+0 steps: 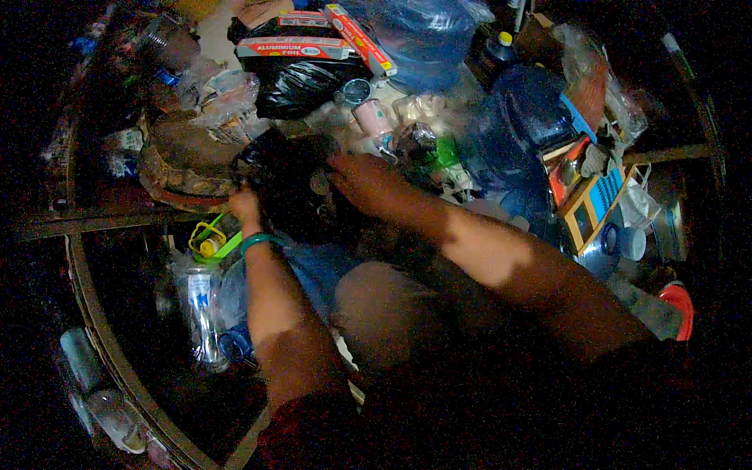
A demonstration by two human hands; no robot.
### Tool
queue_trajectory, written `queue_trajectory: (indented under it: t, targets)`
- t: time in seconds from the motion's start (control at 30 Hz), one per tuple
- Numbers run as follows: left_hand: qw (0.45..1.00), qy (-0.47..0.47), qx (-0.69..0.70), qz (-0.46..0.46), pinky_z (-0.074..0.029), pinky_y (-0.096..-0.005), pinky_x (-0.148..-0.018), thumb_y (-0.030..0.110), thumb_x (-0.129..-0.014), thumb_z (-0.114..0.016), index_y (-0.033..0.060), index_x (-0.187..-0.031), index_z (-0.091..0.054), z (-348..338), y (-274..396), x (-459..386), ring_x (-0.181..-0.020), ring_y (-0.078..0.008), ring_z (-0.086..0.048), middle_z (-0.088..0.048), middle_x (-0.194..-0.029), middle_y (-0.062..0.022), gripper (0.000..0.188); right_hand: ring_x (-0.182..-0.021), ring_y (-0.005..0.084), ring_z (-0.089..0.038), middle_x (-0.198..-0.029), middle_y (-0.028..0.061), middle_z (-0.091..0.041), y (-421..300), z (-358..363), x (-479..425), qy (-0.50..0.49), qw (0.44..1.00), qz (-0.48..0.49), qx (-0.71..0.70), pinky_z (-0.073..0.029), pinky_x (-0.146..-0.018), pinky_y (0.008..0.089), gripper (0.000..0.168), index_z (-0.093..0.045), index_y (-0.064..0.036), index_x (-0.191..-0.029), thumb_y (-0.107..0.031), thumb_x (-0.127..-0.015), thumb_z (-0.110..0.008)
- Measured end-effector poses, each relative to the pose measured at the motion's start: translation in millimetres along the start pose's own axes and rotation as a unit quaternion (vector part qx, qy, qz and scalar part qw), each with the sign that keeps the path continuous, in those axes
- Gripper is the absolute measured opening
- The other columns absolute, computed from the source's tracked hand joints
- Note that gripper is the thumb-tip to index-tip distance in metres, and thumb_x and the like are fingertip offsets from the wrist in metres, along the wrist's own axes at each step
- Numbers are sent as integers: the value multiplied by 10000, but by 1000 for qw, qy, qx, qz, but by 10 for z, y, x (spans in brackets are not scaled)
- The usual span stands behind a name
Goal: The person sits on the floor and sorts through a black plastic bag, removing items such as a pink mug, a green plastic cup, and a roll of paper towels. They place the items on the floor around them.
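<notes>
In the dim head view, my left hand [244, 207], with a green bangle at the wrist, is closed on the left edge of a black plastic bag [288, 188]. My right hand [346, 173] is at the bag's right side, its fingers lost in shadow, so its hold cannot be told. Left of the bag lies a round woven basket [188, 191] with crumpled plastic wrappers [232, 108] above it. Beyond my hands, aluminium foil boxes [294, 48] rest on another shiny black bag [305, 85]. A pink cup-shaped container [372, 117] is just past my right hand.
Large blue water jugs [420, 41] stand at the back and right. A clear plastic bottle [202, 317] is at lower left, under a yellow-green plastic handle [223, 252]. A wooden-framed item [593, 208] leans at right. More clear bottles [114, 417] lie beyond the curved rail [111, 346].
</notes>
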State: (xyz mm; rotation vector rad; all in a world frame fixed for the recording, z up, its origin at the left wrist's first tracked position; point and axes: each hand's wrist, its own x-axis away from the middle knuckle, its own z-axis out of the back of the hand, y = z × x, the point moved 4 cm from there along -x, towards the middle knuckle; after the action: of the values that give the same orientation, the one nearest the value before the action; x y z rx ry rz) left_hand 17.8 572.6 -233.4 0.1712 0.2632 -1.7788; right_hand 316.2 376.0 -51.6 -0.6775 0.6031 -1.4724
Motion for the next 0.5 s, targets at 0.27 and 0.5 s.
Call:
queue_trajectory:
  t: [0.27, 0.5]
  targets:
    - [971, 21, 202, 125, -504, -370, -668, 263, -841, -508, -27, -829, -632, 1125, -462, -440, -751, -279, -623, -655, -835, -155, 316, -804, 398, -584, -848, 214, -596, -24, -36, -112, 33, 993, 79, -81, -460, -689, 498, 210, -539, -60, -964, -238, -865, -490]
    - [742, -66, 551, 376, -484, -344, -676, 352, -841, -543, -71, -927, -615, 1167, -194, -8, -787, -245, -612, -644, -898, -150, 437, -837, 388, -589, -851, 206, -607, -29, -241, -105, -59, 998, -19, -19, -471, -727, 491, 241, -584, -54, -937, -265, -856, -501]
